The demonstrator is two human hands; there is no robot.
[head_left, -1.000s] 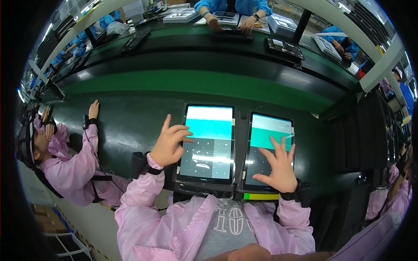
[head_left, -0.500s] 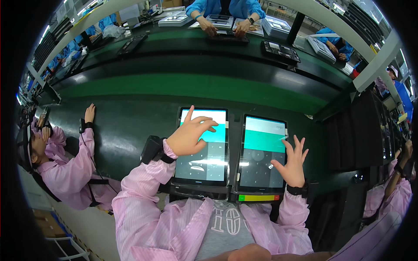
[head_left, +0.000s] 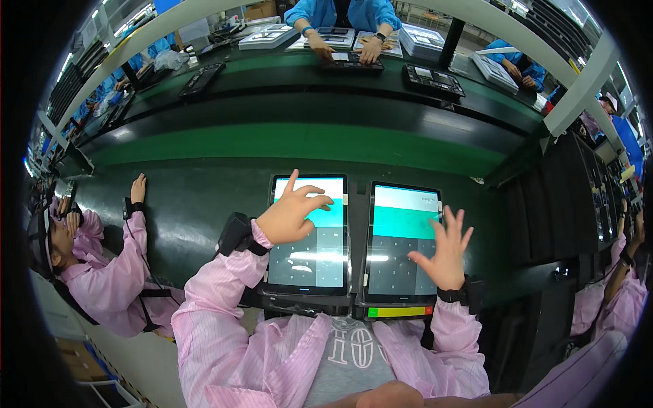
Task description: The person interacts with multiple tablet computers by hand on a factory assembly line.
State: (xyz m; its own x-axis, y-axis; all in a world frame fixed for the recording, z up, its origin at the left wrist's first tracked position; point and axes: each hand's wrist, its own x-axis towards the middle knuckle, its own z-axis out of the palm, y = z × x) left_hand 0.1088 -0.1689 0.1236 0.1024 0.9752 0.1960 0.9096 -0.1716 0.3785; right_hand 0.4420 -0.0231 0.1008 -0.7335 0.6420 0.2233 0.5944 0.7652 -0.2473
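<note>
Head, wearer's two hands (head_left: 284,217) (head_left: 446,255), two lit tablets (head_left: 323,249) (head_left: 396,239)

A: Where does the left hand (head_left: 284,219) end up?
B: Farther toward the counter's (head_left: 197,224) right end. The palm, a second ago outside the left edge of the left tablet (head_left: 323,266), is now mostly above it, and the forefinger points up over the glass rather than beside it.
A: And the right hand (head_left: 447,258)?
B: It slips from over the right tablet (head_left: 391,272) to its right edge, most fingertips now past that edge.
A: Anything come into sight?
B: The red end of the bar (head_left: 398,312) by the counter's near edge. Dark characters (head_left: 428,200), scarcely visible before, also stand out near the right tablet's top.
</note>
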